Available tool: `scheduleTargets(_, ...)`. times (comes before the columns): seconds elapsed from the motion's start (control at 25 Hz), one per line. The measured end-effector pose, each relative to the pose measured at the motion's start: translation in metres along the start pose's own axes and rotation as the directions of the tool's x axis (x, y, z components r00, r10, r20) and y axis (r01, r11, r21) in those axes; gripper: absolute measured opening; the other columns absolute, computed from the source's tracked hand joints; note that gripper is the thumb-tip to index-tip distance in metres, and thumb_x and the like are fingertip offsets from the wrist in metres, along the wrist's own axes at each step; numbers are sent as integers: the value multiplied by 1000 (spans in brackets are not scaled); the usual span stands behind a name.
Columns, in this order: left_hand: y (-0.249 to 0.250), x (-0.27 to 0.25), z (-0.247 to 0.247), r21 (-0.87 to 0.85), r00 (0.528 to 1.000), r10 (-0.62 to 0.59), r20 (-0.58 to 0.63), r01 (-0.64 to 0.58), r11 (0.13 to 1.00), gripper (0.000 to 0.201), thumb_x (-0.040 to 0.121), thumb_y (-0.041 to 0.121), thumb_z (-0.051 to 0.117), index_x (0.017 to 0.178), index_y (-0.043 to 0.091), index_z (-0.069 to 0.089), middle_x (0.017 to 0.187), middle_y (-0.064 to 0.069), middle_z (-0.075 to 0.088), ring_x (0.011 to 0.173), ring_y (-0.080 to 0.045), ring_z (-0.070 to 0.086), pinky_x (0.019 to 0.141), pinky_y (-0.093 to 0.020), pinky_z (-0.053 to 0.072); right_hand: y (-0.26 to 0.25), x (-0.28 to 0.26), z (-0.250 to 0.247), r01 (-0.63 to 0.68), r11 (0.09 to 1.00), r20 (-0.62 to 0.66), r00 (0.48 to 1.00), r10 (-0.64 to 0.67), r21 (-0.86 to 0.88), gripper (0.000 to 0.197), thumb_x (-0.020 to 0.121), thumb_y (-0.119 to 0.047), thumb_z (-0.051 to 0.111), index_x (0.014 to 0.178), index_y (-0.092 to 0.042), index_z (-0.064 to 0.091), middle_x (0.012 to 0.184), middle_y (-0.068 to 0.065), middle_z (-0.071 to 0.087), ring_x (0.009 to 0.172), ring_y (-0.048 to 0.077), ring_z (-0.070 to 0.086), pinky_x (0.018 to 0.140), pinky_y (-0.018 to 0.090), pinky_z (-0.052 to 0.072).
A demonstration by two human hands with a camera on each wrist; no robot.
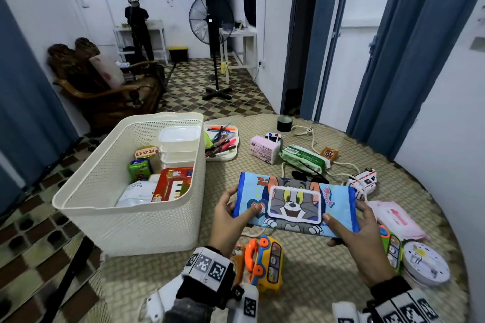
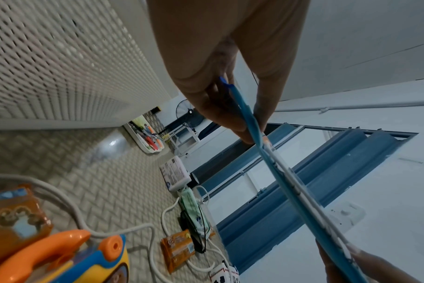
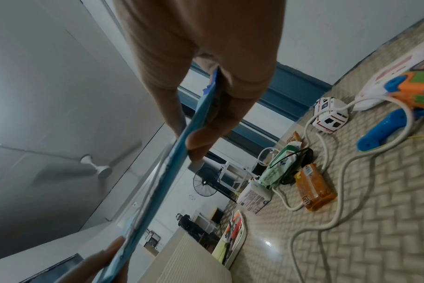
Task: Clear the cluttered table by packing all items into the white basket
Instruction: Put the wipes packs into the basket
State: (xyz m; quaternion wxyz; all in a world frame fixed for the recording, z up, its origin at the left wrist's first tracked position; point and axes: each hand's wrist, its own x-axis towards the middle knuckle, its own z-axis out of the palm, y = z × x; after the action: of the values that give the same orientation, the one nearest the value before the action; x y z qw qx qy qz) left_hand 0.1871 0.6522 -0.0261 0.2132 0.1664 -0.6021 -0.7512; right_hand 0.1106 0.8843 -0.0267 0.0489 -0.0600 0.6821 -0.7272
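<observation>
A flat blue cartoon-cat pouch [image 1: 295, 203] hangs above the table, held at both ends. My left hand [image 1: 232, 214] pinches its left edge, thumb on top. My right hand [image 1: 349, 228] pinches its right edge the same way. Both wrist views show the pouch edge-on [image 2: 276, 162] [image 3: 167, 166] between thumb and fingers. The white basket [image 1: 136, 223] stands to the left of the pouch and holds clear tubs, a red box, a green pack and other items.
On the woven table lie a pen tray [image 1: 221, 141], a pink box [image 1: 263, 149], a green wipes pack [image 1: 304, 158], an orange packet [image 1: 329, 155], toy vans [image 1: 363, 182], a white cable [image 1: 338, 165], toy phones [image 1: 265, 261], a pink pack [image 1: 397, 219] and a round white device [image 1: 425, 263].
</observation>
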Motion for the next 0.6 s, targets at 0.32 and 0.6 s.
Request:
scheduleTargets(0.32,79,-44,-72,119,981,184,-52,-177,977,50,75,-3,74,113,21,53,97,3,69,80,-3,70,65,-24,58,-41,-51,50,55,998,166,984,-58,27,35,89,-3,60,120,-15,49,104,9,66,79,24,67,44,29,55)
scheduleTargets(0.6,129,-133,-174,256,959,244,-145,-202,945,55,75,2,77,123,15,54,96,-9,73,87,-22,71,72,-38,59,-42,-134,118,8,996,302,953,-35,90,30,88,0,60,117,-7,54,101,7,68,74,15,70,52,28,58)
